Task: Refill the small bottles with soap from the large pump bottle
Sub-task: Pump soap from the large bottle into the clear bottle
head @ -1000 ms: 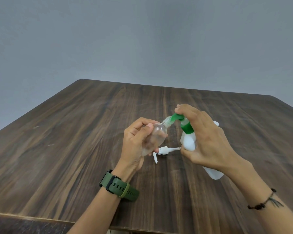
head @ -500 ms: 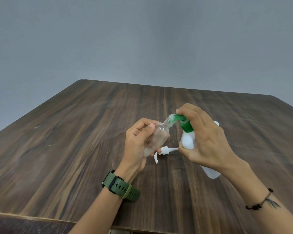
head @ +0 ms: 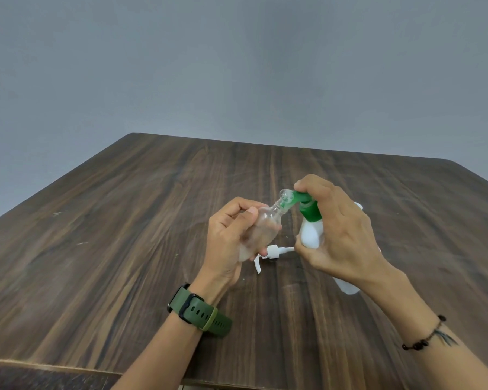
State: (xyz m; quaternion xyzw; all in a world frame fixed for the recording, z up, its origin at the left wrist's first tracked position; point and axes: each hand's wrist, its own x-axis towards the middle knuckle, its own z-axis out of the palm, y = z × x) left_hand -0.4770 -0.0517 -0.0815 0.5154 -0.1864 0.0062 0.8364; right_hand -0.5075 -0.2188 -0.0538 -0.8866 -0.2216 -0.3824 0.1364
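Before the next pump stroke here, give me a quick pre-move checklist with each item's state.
1. Green nozzle meets the small clear bottle mouth: ok.
2. Left hand grips the small bottle, tilted toward the pump: ok.
3. Right hand holds the white pump bottle, finger on the pump head: ok.
4. Soap level in the small bottle: cannot tell.
5. Removed white sprayer cap lies on the table, out of the way: ok.
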